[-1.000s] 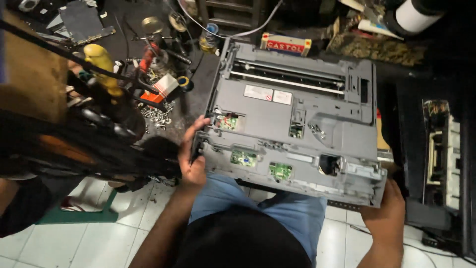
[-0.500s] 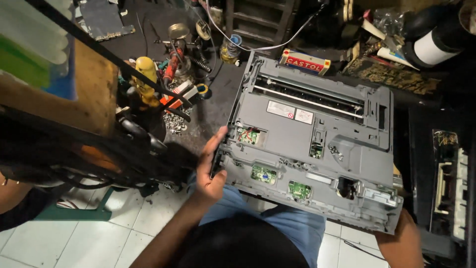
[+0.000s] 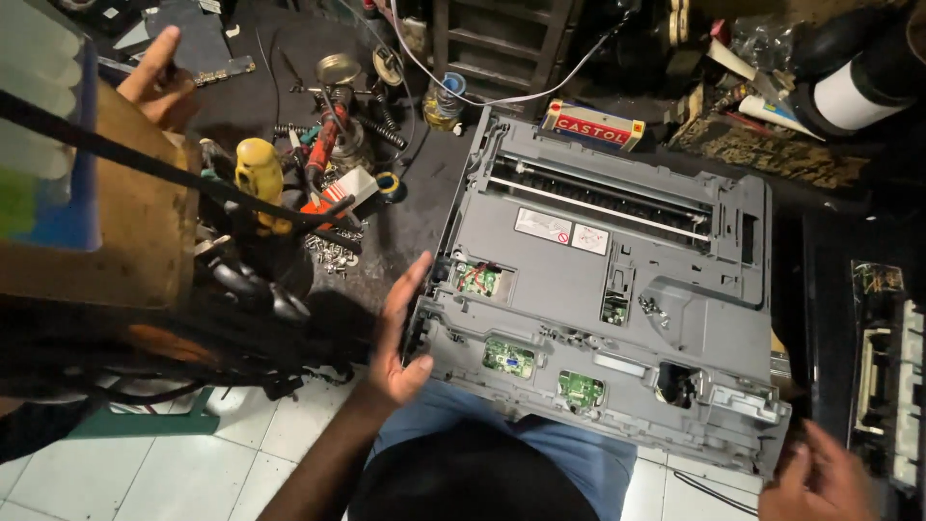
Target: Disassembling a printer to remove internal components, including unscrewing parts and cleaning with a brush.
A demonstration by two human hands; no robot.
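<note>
The fingers (image 3: 410,280) of the left hand (image 3: 397,333) are stretched out straight and lie close together, flat against the left edge of a grey printer chassis (image 3: 617,299), with the thumb tucked under its lower left corner; the hand grips nothing, it only presses against the side. The right hand (image 3: 815,478) sits at the lower right corner of the same chassis, its fingers loosely curled and slightly apart, touching or just beside the corner; whether they close on the edge cannot be told. The chassis lies tilted across the person's lap, over blue trousers (image 3: 540,453), its top open so that a long roller slot (image 3: 603,198), white labels (image 3: 561,232) and several small green circuit boards (image 3: 508,357) show. Just beyond its far edge lies a red and white box (image 3: 592,125). To the left of the left hand, on the dark floor, lies a scatter of small screws (image 3: 333,253), a yellow-handled tool (image 3: 258,174), a red-handled tool (image 3: 321,145) and a roll of tape (image 3: 388,183). Further left stands a brown wooden block (image 3: 125,232) crossed by a black strap, and above it another person's hand (image 3: 154,77) shows near a dark circuit board (image 3: 198,43). At the far right is a black machine part (image 3: 887,376).
</note>
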